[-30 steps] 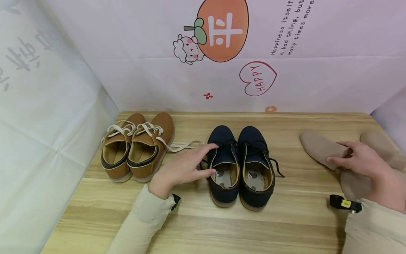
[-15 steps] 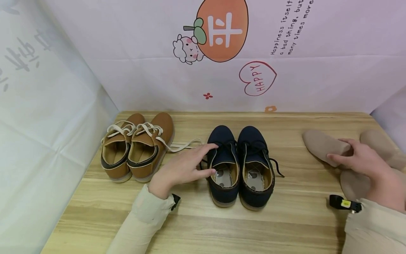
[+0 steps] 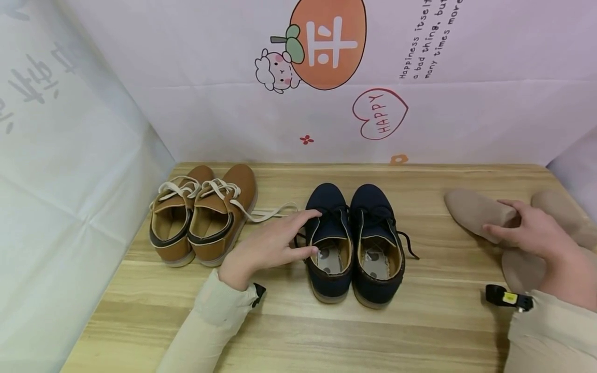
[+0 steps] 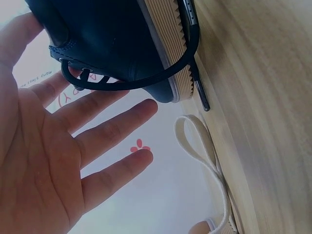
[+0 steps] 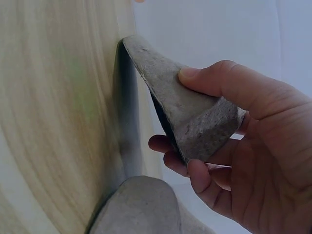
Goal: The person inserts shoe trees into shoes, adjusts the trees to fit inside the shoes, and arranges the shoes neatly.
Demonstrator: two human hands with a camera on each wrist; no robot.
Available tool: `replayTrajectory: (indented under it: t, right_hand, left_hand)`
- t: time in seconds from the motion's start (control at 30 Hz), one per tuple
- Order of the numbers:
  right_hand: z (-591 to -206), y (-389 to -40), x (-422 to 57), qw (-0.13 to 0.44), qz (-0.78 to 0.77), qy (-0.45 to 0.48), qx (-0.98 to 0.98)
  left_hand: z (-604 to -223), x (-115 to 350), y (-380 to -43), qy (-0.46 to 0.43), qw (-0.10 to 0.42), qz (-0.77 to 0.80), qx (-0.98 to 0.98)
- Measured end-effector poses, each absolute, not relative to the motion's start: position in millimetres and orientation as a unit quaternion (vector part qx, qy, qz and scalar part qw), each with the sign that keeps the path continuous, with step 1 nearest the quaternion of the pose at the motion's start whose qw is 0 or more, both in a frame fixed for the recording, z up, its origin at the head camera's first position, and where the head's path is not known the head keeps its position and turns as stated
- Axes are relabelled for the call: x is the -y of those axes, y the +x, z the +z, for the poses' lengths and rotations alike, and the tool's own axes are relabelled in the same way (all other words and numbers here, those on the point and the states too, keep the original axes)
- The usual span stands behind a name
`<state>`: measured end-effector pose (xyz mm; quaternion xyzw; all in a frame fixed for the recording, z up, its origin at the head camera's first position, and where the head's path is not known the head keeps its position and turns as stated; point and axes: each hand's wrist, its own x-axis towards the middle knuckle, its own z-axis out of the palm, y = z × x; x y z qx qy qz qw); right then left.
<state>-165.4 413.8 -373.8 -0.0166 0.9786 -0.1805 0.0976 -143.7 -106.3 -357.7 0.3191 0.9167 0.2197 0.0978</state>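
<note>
Work stands, as I judge it, at an early point: one grey shoe form [image 3: 478, 213] is in the grasp, and no form is seen inside any shoe. If we put the clock on the navy shoes [image 3: 328, 230], this form is found between 2 and 3 o'clock, well apart from them. The right hand [image 3: 541, 233] has its fingers clamped on the blunt end, the thumb on one side and other fingers around the opposite edge; the form is tilted, and whether its far tip touches the table [image 3: 326, 336], I cannot tell. Near it, at 3 o'clock and between 4 and 5, lie at least two more forms [image 3: 555, 207], not grasped. The left hand [image 3: 270, 248] is at 9 o'clock, just beside the left navy shoe, its fingers spread apart and holding nothing; a contact is not sure. Both navy shoes stand upright, and a black lace [image 4: 146, 83] hangs loose. Brown shoes [image 3: 210, 208], between 9 and 10 o'clock, also show no form, and their white lace [image 4: 219, 178] trails free.
</note>
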Motion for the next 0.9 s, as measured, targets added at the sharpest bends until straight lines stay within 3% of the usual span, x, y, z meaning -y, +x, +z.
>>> replayTrajectory:
  t: [0.9]
  right_hand:
    - [-356,-165,-396,0.076,-0.179,-0.023,-0.981]
  left_hand:
    - [-357,106,-145,0.323,0.089,0.215,-0.917]
